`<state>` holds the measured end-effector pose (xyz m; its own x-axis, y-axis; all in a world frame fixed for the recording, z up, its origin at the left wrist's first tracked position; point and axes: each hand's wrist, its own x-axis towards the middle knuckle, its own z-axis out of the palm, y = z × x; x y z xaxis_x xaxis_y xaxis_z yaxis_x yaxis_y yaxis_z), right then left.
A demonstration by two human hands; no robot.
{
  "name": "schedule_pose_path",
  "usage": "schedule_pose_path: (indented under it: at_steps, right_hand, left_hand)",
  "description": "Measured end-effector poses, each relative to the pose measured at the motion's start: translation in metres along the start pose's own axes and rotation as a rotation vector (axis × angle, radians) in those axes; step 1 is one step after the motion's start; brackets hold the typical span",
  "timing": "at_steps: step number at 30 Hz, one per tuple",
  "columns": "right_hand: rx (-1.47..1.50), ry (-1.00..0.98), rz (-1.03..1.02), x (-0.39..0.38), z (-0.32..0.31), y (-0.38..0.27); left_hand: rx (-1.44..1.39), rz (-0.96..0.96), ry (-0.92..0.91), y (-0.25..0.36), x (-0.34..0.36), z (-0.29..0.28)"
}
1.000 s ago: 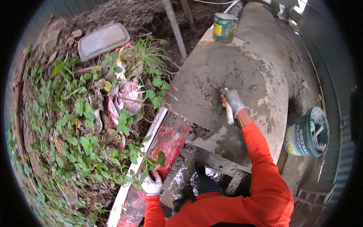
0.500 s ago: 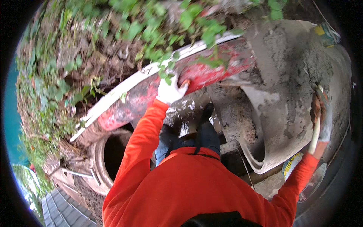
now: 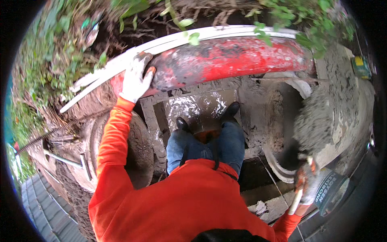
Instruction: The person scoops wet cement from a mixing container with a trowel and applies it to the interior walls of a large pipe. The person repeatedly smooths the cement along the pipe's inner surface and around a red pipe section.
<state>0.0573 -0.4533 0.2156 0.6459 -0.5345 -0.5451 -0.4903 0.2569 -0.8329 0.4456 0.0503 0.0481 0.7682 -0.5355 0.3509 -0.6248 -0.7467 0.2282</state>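
With the grey-gloved right hand (image 3: 307,182) grasping the cream rod-shaped handle (image 3: 296,202), brace the open white-gloved left hand (image 3: 136,78) on the scuffed red cylinder (image 3: 242,58).

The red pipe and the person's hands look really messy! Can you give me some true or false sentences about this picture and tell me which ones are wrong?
1. The left hand is on the red pipe. True.
2. The right hand is empty. False: the right hand grips a pale-handled tool.
3. A long white strip runs along the red pipe. True.
4. The bucket is beside the left hand. False: the bucket is by the right hand.
5. The trousers are blue. True.
6. The sleeves are green. False: the sleeves are bright orange-red.
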Motion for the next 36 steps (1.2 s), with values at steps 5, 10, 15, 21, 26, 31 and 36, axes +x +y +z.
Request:
schedule_pose_path:
  at_steps: [5, 10, 15, 21, 26, 31, 36]
  right_hand:
    - [-0.177, -0.241, 0.382, 0.015, 0.063, 0.076]
    - [-0.621, -0.745, 0.375, 0.103, 0.180, 0.138]
    - [-0.772, -1.065, 0.265, 0.218, 0.289, 0.223]
    - [-1.298, -1.256, -0.247, 0.357, 0.440, 0.318]
    - [-1.554, -1.163, -0.774, 0.414, 0.504, 0.426]
    - [-1.695, -0.802, -1.116, 0.426, 0.465, 0.474]
    - [-1.713, -0.878, -0.790, 0.348, 0.412, 0.455]
  left_hand:
    - [0.086, 0.041, 0.103, -0.048, -0.008, 0.004]
    - [0.295, -0.148, 0.028, -0.077, -0.016, -0.005]
    - [0.266, -0.225, 0.144, -0.059, -0.009, -0.006]
    - [0.399, -0.061, 0.354, -0.075, -0.015, 0.016]
    - [0.468, 0.083, 0.466, -0.096, -0.021, 0.031]
    - [0.442, 0.129, 0.584, -0.099, -0.009, 0.039]
    - [0.444, 0.069, 0.575, -0.093, -0.033, 0.036]
